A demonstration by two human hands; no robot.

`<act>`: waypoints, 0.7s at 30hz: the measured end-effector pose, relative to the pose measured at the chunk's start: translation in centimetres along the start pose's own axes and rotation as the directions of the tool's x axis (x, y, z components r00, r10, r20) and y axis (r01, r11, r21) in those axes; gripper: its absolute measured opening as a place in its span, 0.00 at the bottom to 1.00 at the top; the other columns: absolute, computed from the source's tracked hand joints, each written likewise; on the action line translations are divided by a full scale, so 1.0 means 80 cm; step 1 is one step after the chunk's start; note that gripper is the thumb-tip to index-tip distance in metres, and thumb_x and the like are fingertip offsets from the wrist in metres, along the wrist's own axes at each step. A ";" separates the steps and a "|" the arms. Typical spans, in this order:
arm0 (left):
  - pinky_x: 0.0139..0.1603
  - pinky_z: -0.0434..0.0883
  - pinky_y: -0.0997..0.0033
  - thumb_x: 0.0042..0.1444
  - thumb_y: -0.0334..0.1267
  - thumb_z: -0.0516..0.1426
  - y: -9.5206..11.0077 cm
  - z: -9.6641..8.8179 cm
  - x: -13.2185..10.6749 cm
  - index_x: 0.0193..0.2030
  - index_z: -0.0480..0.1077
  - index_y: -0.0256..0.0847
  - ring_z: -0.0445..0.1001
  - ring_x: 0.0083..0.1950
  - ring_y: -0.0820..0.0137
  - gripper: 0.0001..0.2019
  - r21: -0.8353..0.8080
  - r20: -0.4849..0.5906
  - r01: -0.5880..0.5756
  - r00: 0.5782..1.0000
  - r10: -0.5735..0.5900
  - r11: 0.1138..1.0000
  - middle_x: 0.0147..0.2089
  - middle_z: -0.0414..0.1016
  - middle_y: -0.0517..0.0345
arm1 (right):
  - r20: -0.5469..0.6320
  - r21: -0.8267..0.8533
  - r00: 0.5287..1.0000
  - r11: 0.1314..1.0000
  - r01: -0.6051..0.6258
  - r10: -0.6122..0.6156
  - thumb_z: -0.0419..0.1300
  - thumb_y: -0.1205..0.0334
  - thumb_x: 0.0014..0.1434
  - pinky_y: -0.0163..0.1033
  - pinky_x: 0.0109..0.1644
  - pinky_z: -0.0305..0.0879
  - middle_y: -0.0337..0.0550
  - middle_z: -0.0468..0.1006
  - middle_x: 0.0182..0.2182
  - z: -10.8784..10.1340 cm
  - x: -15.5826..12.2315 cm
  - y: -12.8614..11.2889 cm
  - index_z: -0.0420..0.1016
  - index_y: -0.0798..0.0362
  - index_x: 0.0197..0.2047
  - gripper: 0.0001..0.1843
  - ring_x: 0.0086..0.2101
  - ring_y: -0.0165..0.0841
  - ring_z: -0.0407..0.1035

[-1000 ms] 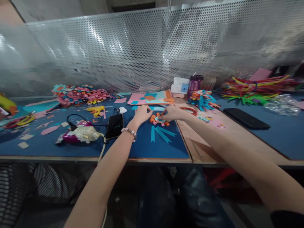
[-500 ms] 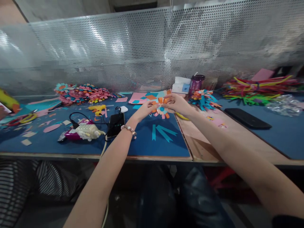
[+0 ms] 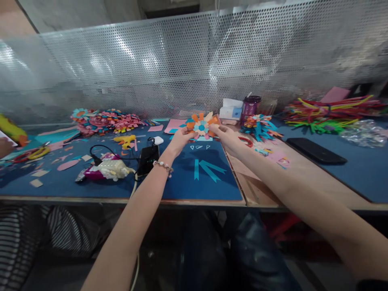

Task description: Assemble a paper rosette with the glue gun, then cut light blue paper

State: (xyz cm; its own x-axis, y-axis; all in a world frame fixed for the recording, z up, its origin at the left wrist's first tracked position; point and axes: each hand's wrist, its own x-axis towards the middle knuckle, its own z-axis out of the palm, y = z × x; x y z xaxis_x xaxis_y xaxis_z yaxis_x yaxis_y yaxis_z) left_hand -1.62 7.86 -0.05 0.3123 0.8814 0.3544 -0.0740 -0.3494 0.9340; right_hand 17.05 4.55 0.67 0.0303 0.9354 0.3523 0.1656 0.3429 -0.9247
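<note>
Between my two hands is a paper flower (image 3: 201,128) with orange, cream and pink petals and a blue centre, raised above the blue mat (image 3: 182,182). My left hand (image 3: 181,138) pinches its left edge; a beaded bracelet circles that wrist. On the other side, the fingers of my right hand (image 3: 224,134) close on the flower's right edge. Nearer to me, teal paper strips (image 3: 209,169) with notched ends lie on the mat. Behind the flower are sheets of pink paper (image 3: 174,124) and blue pieces, partly covered by it.
Left of my forearm are a phone (image 3: 148,159), a yellow glue gun (image 3: 125,141) and a purple-and-cream device (image 3: 107,167) with cables. Finished-looking paper flowers (image 3: 106,120) are heaped farther back. To the right lie a blue-orange flower bunch (image 3: 261,126), colourful strips (image 3: 330,113) and a black case (image 3: 315,150).
The flower has risen and tilted so its face shows more fully toward me. Both hands have shifted slightly, the left one lower and leftward, and still grip it.
</note>
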 end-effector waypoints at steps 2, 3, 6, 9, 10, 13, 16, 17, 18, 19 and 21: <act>0.41 0.72 0.64 0.59 0.34 0.59 0.000 0.000 -0.001 0.44 0.70 0.34 0.73 0.41 0.68 0.08 -0.019 0.021 -0.012 1.000 0.013 1.000 0.43 0.73 0.54 | 0.040 -0.006 0.999 1.000 -0.023 0.023 0.58 0.54 0.62 0.45 0.44 0.69 0.43 0.76 0.39 0.003 -0.004 0.001 0.73 0.58 0.41 0.14 0.38 0.33 0.72; 0.41 0.72 0.64 0.59 0.34 0.59 0.000 0.000 -0.002 0.43 0.70 0.34 0.73 0.41 0.69 0.08 -0.028 0.031 -0.020 0.999 0.020 0.999 0.42 0.73 0.54 | 0.054 -0.007 0.998 1.000 -0.029 0.030 0.59 0.55 0.62 0.45 0.45 0.69 0.43 0.76 0.38 0.004 -0.005 0.001 0.73 0.58 0.40 0.13 0.39 0.33 0.71; 0.40 0.72 0.65 0.59 0.34 0.58 -0.001 0.002 -0.004 0.43 0.70 0.34 0.73 0.39 0.69 0.07 -0.050 0.026 -0.015 1.000 0.016 0.999 0.41 0.73 0.55 | 0.071 0.002 0.996 0.999 -0.047 0.046 0.59 0.56 0.61 0.44 0.45 0.68 0.41 0.76 0.36 0.007 -0.009 -0.001 0.73 0.58 0.37 0.12 0.38 0.32 0.71; 0.37 0.71 0.68 0.57 0.34 0.60 -0.003 0.006 -0.006 0.41 0.71 0.34 0.72 0.37 0.71 0.07 -0.072 0.009 0.010 1.000 -0.009 0.997 0.38 0.73 0.56 | 0.077 0.022 0.995 0.998 -0.062 0.060 0.59 0.56 0.61 0.43 0.44 0.68 0.39 0.75 0.33 0.008 -0.012 -0.002 0.72 0.58 0.33 0.12 0.36 0.31 0.71; 0.37 0.70 0.69 0.55 0.34 0.60 -0.003 0.008 -0.008 0.40 0.71 0.34 0.72 0.36 0.71 0.07 -0.081 0.003 0.016 1.000 -0.016 0.997 0.37 0.73 0.56 | 0.080 0.030 0.995 0.997 -0.066 0.063 0.60 0.56 0.61 0.43 0.44 0.68 0.39 0.75 0.32 0.007 -0.012 -0.002 0.72 0.58 0.32 0.13 0.35 0.31 0.71; 0.37 0.68 0.72 0.52 0.35 0.61 -0.004 0.017 -0.012 0.36 0.72 0.35 0.71 0.34 0.72 0.07 -0.106 -0.008 0.021 1.000 -0.022 0.994 0.33 0.73 0.57 | 0.077 0.053 0.994 0.996 -0.078 0.073 0.63 0.59 0.57 0.43 0.44 0.67 0.38 0.76 0.30 0.004 -0.011 0.001 0.73 0.58 0.29 0.11 0.34 0.31 0.71; 0.36 0.67 0.73 0.51 0.39 0.61 -0.007 0.025 -0.014 0.35 0.71 0.37 0.70 0.31 0.73 0.08 -0.123 -0.032 0.004 0.999 -0.008 0.992 0.30 0.72 0.59 | 0.060 0.080 0.993 0.992 -0.102 0.098 0.68 0.61 0.50 0.41 0.46 0.65 0.38 0.77 0.28 0.001 -0.010 0.007 0.75 0.57 0.28 0.08 0.35 0.31 0.71; 0.36 0.67 0.73 0.50 0.39 0.62 -0.008 0.027 -0.014 0.35 0.71 0.38 0.69 0.31 0.73 0.08 -0.126 -0.046 -0.002 0.999 -0.004 0.992 0.30 0.72 0.59 | 0.058 0.089 0.992 0.989 -0.116 0.111 0.69 0.60 0.48 0.40 0.46 0.65 0.38 0.77 0.28 0.001 -0.010 0.009 0.76 0.56 0.29 0.09 0.35 0.32 0.71; 0.36 0.67 0.73 0.50 0.39 0.62 -0.009 0.028 -0.014 0.35 0.71 0.38 0.69 0.31 0.73 0.08 -0.128 -0.058 -0.006 0.998 -0.001 0.992 0.29 0.72 0.60 | 0.059 0.097 0.990 0.986 -0.132 0.126 0.69 0.59 0.47 0.40 0.46 0.65 0.39 0.78 0.29 0.001 -0.010 0.010 0.77 0.55 0.30 0.10 0.35 0.33 0.72; 0.36 0.67 0.72 0.50 0.39 0.62 -0.010 0.029 -0.014 0.34 0.71 0.38 0.69 0.31 0.73 0.08 -0.128 -0.069 -0.010 0.998 0.001 0.992 0.29 0.71 0.60 | 0.062 0.103 0.988 0.983 -0.149 0.143 0.69 0.57 0.46 0.39 0.46 0.66 0.40 0.79 0.30 0.000 -0.011 0.010 0.78 0.55 0.32 0.12 0.36 0.34 0.72; 0.37 0.67 0.72 0.50 0.38 0.61 -0.011 0.031 -0.013 0.32 0.70 0.38 0.68 0.30 0.73 0.07 -0.123 -0.081 -0.018 0.997 0.008 0.992 0.28 0.70 0.60 | 0.070 0.105 0.982 0.978 -0.183 0.176 0.70 0.53 0.45 0.40 0.45 0.67 0.42 0.81 0.32 0.000 -0.014 0.010 0.79 0.54 0.35 0.16 0.36 0.36 0.74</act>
State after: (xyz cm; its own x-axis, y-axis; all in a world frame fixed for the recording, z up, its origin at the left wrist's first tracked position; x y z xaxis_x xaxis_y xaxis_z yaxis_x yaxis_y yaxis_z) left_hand 0.43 6.42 -1.34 0.2342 0.9013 0.3643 -0.1957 -0.3234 0.9258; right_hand 17.16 3.76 -0.45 -0.0096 0.9848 0.1732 0.0526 0.1734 -0.9834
